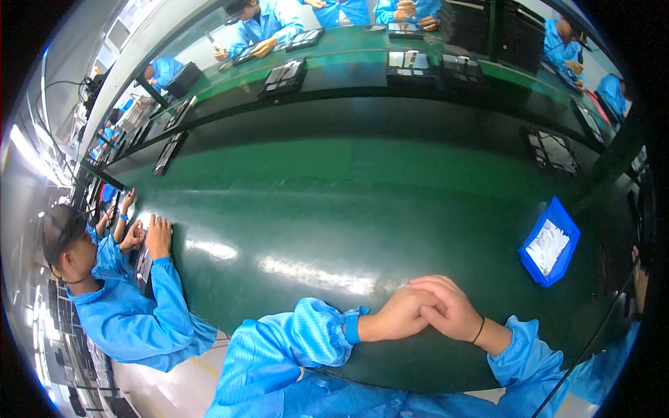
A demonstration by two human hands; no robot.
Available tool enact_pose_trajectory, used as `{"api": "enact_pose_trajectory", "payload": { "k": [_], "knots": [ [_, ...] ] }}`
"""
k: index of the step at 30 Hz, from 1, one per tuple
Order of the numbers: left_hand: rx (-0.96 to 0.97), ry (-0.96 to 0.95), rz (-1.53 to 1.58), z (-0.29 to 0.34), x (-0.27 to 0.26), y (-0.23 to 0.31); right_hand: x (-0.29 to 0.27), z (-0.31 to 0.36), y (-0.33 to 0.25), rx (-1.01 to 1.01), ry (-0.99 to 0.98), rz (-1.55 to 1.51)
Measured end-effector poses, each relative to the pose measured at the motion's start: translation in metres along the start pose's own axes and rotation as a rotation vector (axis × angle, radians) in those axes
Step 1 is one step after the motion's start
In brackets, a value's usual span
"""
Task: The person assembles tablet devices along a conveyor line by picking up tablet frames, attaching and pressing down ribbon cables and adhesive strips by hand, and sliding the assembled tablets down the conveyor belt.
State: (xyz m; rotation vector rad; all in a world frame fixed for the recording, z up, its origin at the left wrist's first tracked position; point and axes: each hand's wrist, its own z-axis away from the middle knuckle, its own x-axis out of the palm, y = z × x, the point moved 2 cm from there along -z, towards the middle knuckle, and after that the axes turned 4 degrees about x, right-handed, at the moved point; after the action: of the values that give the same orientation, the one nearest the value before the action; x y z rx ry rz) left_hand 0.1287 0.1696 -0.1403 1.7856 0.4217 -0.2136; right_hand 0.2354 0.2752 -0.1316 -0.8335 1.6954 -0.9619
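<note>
My two hands rest together on the green tabletop (313,209), close to its near edge. My right hand (456,311) lies over my left hand (396,318), its fingers closed around it. The fingers of my left hand are mostly hidden beneath the right, so their shape does not show. No tool or part is visible in either hand. A blue plastic bin (535,273) with small white pieces in it stands to the right of my hands, apart from them.
At the left, a co-worker (132,306) in blue bends over a dark tray. A shelf (334,83) across the far side bears several trays of flat parts, with more people working beyond. Another tray (554,152) sits at the far right. A dark cable (592,341) hangs at the right.
</note>
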Motion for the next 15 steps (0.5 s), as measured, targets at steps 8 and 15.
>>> {"api": "enact_pose_trajectory", "payload": {
  "k": [8, 15],
  "knots": [
    [0.013, -0.025, -0.077, 0.002, 0.001, -0.008, 0.002, 0.001, 0.007, -0.025, -0.003, 0.018],
    [-0.03, -0.043, -0.043, -0.002, 0.0, -0.002, 0.001, 0.002, 0.01, -0.028, 0.02, 0.003]
  ]
}}
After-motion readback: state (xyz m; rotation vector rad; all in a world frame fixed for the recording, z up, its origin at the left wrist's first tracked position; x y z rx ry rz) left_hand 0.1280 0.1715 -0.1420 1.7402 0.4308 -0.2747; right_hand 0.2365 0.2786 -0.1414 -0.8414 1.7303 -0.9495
